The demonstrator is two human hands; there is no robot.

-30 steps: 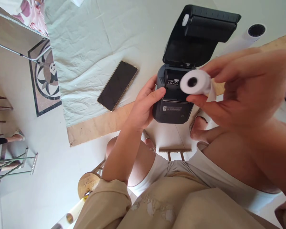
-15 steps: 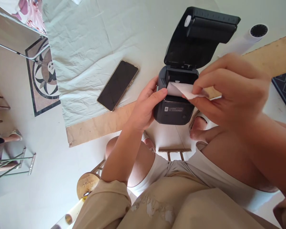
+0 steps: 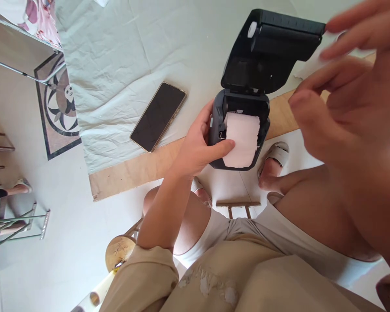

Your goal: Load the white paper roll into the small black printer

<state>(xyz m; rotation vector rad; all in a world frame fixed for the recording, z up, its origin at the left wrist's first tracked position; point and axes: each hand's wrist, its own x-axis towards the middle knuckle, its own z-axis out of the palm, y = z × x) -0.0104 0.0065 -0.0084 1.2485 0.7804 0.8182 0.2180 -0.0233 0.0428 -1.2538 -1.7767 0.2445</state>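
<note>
A small black printer [image 3: 216, 108] stands at the table's near edge with its lid [image 3: 273, 52] swung up and open. A white paper strip [image 3: 243, 138] comes out of its bay and hangs over the front. My left hand [image 3: 195, 147] grips the printer's left side, thumb pressed on the strip's left edge. My right hand [image 3: 354, 99] is raised and blurred at the upper right, fingers apart and holding nothing, with its fingertips close to the lid's top right corner.
A dark phone [image 3: 158, 116] lies face up on a pale green cloth [image 3: 117, 52] left of the printer. Another white paper roll [image 3: 308, 65] shows partly behind my right hand. A bare wooden board edge [image 3: 133, 171] borders the cloth. Below are my knees and a round stool [image 3: 120, 251].
The paper roll went from my right hand into the printer's bay, and its strip now hangs over the front. My right hand let go and rose toward the lid. My left thumb moved onto the strip.
</note>
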